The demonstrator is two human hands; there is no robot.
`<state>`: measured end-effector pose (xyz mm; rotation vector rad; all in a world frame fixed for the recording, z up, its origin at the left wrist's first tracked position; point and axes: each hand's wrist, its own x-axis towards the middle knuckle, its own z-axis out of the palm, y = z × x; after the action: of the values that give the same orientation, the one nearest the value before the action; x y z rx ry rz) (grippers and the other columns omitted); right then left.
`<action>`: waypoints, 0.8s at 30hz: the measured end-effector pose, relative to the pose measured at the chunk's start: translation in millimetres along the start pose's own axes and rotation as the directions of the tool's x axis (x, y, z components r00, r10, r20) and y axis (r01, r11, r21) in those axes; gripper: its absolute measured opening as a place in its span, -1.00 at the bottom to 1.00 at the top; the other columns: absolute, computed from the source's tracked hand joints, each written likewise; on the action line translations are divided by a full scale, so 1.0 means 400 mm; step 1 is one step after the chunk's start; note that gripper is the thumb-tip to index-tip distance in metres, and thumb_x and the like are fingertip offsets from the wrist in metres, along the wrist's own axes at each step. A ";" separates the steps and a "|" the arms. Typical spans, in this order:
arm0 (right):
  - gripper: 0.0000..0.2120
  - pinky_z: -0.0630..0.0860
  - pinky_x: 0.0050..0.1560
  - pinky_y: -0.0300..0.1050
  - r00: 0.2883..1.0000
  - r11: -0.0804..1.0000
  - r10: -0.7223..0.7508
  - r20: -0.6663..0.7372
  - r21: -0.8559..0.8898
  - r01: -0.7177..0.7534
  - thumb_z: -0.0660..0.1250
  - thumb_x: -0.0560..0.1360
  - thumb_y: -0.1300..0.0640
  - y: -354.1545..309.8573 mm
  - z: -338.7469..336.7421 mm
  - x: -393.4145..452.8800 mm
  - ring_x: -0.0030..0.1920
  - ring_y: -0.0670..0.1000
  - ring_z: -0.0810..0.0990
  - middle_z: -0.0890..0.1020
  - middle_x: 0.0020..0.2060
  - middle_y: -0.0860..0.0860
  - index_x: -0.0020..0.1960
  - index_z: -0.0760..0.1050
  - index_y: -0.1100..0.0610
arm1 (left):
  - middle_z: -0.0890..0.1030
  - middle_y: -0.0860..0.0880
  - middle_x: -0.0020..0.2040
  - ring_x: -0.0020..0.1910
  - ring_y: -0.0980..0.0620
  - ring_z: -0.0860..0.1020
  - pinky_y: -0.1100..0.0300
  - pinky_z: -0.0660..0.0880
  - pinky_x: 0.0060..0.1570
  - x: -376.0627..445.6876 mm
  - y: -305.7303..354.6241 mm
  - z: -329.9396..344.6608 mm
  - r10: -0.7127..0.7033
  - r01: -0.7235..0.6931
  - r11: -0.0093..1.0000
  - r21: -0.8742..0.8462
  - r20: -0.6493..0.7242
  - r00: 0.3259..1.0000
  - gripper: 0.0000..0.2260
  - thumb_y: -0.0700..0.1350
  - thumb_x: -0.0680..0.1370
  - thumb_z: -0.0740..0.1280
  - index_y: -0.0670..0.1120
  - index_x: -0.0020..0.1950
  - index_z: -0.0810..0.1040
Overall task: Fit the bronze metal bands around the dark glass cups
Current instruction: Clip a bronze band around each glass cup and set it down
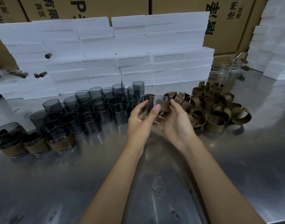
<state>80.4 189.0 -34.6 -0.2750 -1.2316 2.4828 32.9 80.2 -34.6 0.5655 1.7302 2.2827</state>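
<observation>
My left hand [141,120] curls round the cup [156,105] above the counter [219,159]; my right hand [175,122] pinches the band [164,106] onto it. I judge a skewed band could jam or the glass slip.

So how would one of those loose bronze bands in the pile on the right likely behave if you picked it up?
Probably light and springy: the bronze bands are thin open strips curled into C shapes. Likely stiff enough to hold shape, since they stand on edge on the steel table. They lie interlocked, so lifting one might snag a neighbour.
</observation>
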 end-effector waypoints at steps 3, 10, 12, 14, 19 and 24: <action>-0.71 0.56 0.31 0.01 0.998 0.996 -0.060 -0.007 -0.060 0.059 0.13 0.71 0.12 0.004 0.001 0.002 0.20 0.11 0.65 0.72 0.14 0.11 0.29 0.57 0.12 | 0.62 -0.08 0.21 0.16 -0.01 0.66 0.14 0.64 0.11 0.017 0.003 -0.023 0.032 -0.034 0.999 -0.010 -0.139 0.990 -0.82 -0.14 0.65 0.35 -0.07 0.25 0.57; -0.62 0.54 0.26 -0.18 0.967 0.920 -0.254 -0.006 -0.311 0.240 0.34 0.61 0.29 0.018 0.016 -0.007 0.32 -0.05 0.60 0.67 0.21 -0.01 0.41 0.49 0.10 | 0.58 -0.37 0.30 0.30 -0.28 0.58 0.12 0.65 0.11 0.027 0.035 -0.044 -0.154 0.127 0.949 -0.288 -0.074 0.985 -0.67 -0.14 0.71 0.23 -0.36 0.34 0.51; -0.67 0.55 0.18 -0.24 0.973 0.926 -0.230 0.012 -0.304 0.223 0.36 0.61 0.25 0.014 0.017 -0.010 0.29 -0.06 0.62 0.70 0.18 -0.02 0.35 0.53 0.06 | 0.57 -0.38 0.30 0.32 -0.29 0.56 0.12 0.65 0.11 0.027 0.039 -0.044 -0.166 0.142 0.940 -0.311 -0.053 0.985 -0.65 -0.13 0.71 0.23 -0.38 0.36 0.50; -0.71 0.56 0.16 -0.25 0.974 0.929 -0.226 0.021 -0.297 0.222 0.36 0.61 0.25 0.012 0.016 -0.012 0.27 -0.06 0.63 0.71 0.18 0.00 0.31 0.55 0.05 | 0.58 -0.37 0.29 0.29 -0.27 0.59 0.10 0.64 0.13 0.029 0.039 -0.047 -0.169 0.146 0.940 -0.308 -0.048 0.985 -0.64 -0.12 0.70 0.24 -0.37 0.36 0.50; -0.61 0.50 0.37 -0.11 0.974 0.889 -0.228 0.011 -0.404 0.213 0.42 0.54 0.34 0.022 0.023 -0.013 0.31 0.01 0.60 0.66 0.24 0.09 0.33 0.53 0.13 | 0.68 -0.11 0.18 0.19 -0.04 0.65 0.10 0.63 0.12 0.025 0.035 -0.050 -0.046 0.050 0.997 0.063 -0.071 0.996 -0.60 0.04 0.55 0.48 -0.12 0.31 0.58; -0.66 0.59 0.19 -0.16 0.995 0.831 -0.075 0.059 -0.549 0.095 0.35 0.56 0.35 0.038 0.028 -0.023 0.21 0.01 0.64 0.68 0.15 0.05 0.30 0.53 0.11 | 0.53 0.22 -0.05 0.06 0.07 0.56 0.28 0.43 -0.17 0.008 0.036 -0.075 0.067 0.054 0.797 0.602 -0.177 0.982 -0.49 0.17 0.37 0.58 0.06 0.15 0.41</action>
<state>81.8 168.6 -40.0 -0.3098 -1.9179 2.0083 18.0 51.2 -27.2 0.4597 2.5799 1.7888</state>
